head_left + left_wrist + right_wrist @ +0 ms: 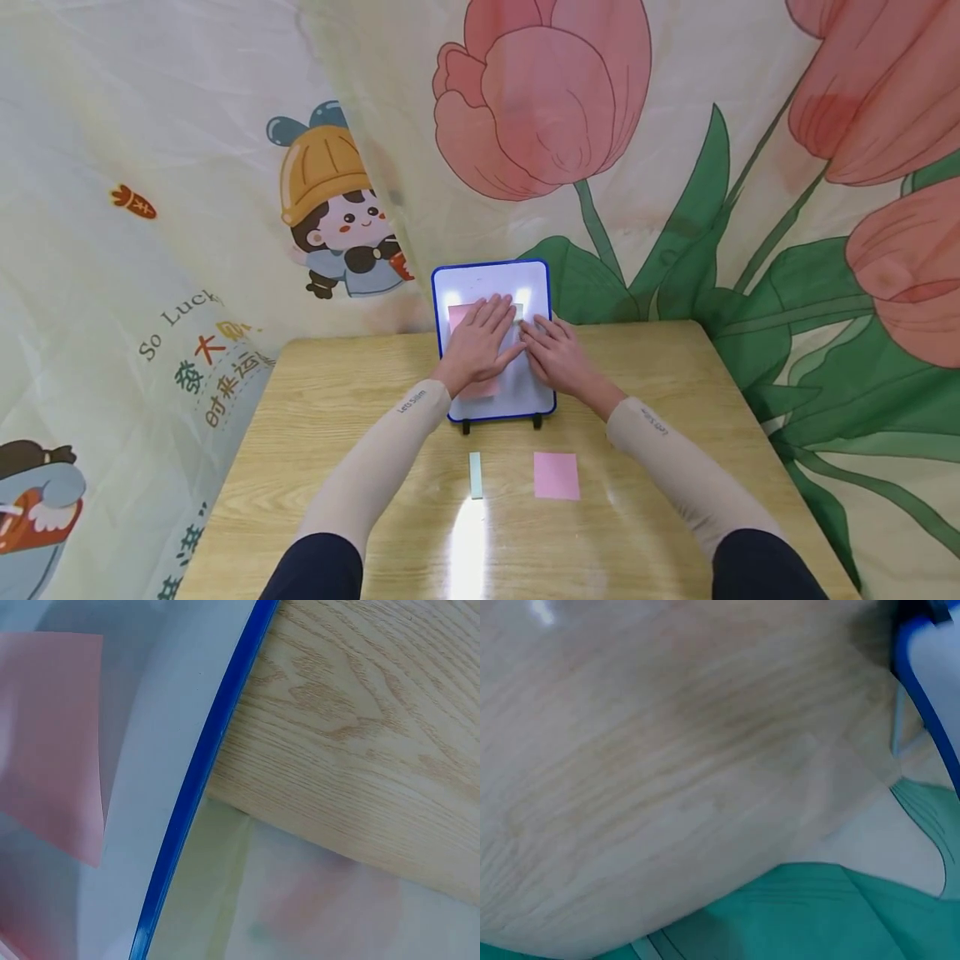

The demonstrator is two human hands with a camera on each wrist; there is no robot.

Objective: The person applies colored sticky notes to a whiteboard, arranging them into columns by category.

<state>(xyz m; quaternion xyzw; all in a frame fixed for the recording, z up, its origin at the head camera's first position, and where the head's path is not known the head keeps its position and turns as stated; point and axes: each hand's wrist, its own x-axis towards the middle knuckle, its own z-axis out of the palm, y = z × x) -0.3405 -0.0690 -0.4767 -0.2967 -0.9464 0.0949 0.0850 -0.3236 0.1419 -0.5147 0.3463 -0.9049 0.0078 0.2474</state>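
Observation:
A small whiteboard (491,279) with a blue frame leans upright on black feet. My left hand (474,350) lies over its front with fingers straight, covering part of a pink sticky note (459,313). Below that hand, another pink piece of paper (483,388) shows on the board. A pale green strip (518,312) peeks out beside the left fingertips. My right hand (561,358) is at the board's right side, its fingers extended toward the left thumb; nothing shows in its grasp. In the left wrist view, pink paper (52,735) stands slightly off the board at its edge.
On the wooden table (360,400), in front of the board, lie a pale green paper strip (476,475) and a pink square sticky note (557,476). Behind the table hangs a printed cloth (675,250) with tulips. Black feet (537,422) jut forward under the board.

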